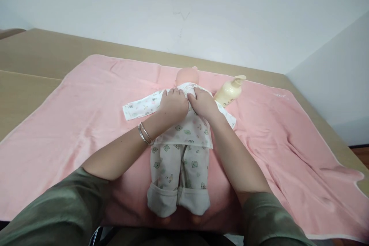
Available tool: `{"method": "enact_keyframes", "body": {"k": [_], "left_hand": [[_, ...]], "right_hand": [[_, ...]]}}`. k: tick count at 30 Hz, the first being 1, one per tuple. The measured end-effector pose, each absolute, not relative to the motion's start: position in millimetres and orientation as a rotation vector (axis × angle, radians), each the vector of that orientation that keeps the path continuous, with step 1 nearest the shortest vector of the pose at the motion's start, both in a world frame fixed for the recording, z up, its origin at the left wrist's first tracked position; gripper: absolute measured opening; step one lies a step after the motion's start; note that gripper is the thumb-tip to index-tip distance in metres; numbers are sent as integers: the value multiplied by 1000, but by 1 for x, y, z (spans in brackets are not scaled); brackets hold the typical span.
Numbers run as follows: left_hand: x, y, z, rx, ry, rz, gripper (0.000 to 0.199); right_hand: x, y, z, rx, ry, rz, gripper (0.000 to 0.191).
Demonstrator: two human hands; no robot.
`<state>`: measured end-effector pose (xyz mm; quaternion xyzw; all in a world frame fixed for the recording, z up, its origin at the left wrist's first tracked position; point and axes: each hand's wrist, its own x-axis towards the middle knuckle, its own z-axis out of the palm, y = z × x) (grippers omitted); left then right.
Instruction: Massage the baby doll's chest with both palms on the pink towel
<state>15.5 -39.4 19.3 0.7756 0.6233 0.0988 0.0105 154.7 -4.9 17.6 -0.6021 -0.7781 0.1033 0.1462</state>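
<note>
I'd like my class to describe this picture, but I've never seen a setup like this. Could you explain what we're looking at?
There is no machine here: these are a person's two bare hands. The single picture comes from a camera worn on that person's head, looking forward and down. On the table lies a pink blanket, and on it a doll in a patterned top and trousers. A pump bottle is beside the doll, toward the right. The left hand and right hand are both on the top, near its neckline; whether they grip the cloth is hard to tell.
</note>
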Motion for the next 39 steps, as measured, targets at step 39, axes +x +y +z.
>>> {"method": "enact_keyframes", "body": {"k": [39], "left_hand": [[-5, -1, -3, 2427, 1823, 418, 50]], "right_hand": [[123, -49, 24, -1813, -2455, 32, 52]]}}
